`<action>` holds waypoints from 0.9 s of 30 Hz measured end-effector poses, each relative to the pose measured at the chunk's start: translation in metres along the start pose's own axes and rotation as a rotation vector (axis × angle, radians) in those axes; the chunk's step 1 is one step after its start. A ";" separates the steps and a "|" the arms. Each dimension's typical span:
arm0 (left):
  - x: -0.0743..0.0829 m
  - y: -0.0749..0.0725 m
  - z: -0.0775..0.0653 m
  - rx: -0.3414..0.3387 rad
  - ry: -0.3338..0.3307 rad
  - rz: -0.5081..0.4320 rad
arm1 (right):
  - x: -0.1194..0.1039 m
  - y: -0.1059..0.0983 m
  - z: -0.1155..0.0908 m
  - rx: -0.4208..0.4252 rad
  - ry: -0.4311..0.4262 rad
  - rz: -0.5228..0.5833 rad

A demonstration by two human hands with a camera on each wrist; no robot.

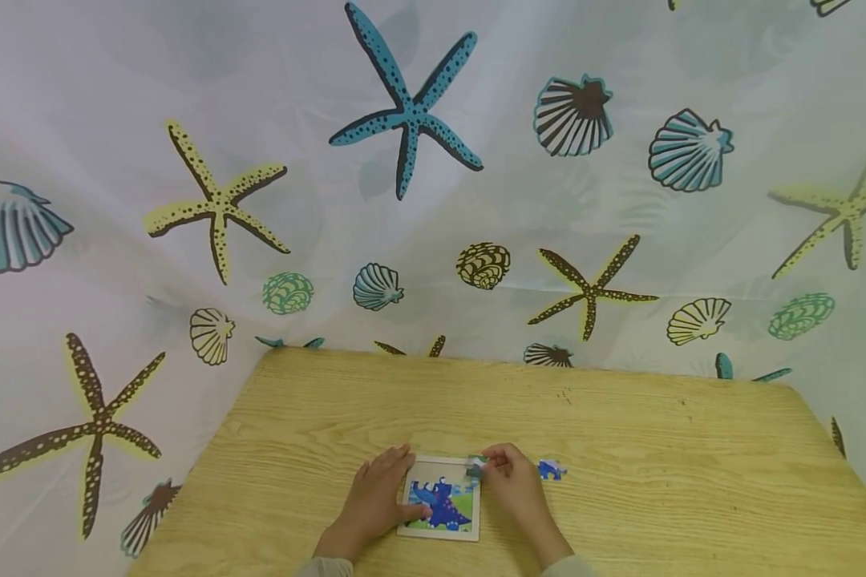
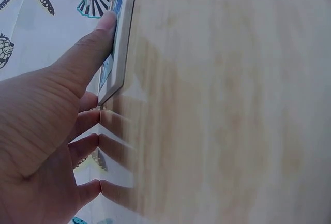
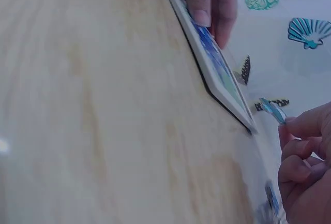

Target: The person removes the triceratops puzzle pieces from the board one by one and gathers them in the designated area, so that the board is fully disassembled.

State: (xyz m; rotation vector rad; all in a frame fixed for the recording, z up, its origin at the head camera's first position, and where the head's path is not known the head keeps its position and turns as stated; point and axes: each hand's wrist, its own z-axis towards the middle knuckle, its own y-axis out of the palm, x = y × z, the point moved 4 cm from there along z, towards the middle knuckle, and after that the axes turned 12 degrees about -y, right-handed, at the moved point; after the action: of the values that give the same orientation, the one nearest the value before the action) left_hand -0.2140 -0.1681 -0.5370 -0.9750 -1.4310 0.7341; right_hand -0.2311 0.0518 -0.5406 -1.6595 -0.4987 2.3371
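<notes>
A square jigsaw puzzle in a pale wooden frame (image 1: 440,538) lies on the table, a blue dinosaur picture (image 1: 443,506) filling its lower part. My left hand (image 1: 377,498) is at its left side; the straight thumb (image 2: 93,48) presses on the picture while the other fingers rest beside the frame. Over the frame's upper right corner, my right hand (image 1: 514,485) pinches a puzzle piece (image 1: 475,466) between thumb and index finger. The right wrist view shows this piece (image 3: 273,110) tilted and apart from the frame. Another puzzle piece (image 1: 551,470) lies right of the right hand.
The wood-grain table (image 1: 657,481) extends on both sides and behind the puzzle. A white cloth (image 1: 476,216) printed with starfish and shells hangs behind the table and along its sides.
</notes>
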 end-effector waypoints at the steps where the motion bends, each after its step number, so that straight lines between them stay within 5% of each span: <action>1: 0.000 0.000 0.000 -0.001 -0.001 0.000 | 0.001 -0.004 -0.001 0.001 0.008 0.010; 13: -0.001 0.001 0.000 0.005 0.003 -0.003 | 0.026 -0.059 -0.009 0.059 0.177 0.071; 27: -0.003 0.004 0.002 0.004 0.005 0.010 | 0.050 -0.123 -0.023 0.064 0.269 -0.033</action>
State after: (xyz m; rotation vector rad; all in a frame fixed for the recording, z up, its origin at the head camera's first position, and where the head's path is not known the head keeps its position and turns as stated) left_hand -0.2159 -0.1687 -0.5421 -0.9813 -1.4208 0.7413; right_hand -0.2268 0.1861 -0.5411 -1.8806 -0.3889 2.0406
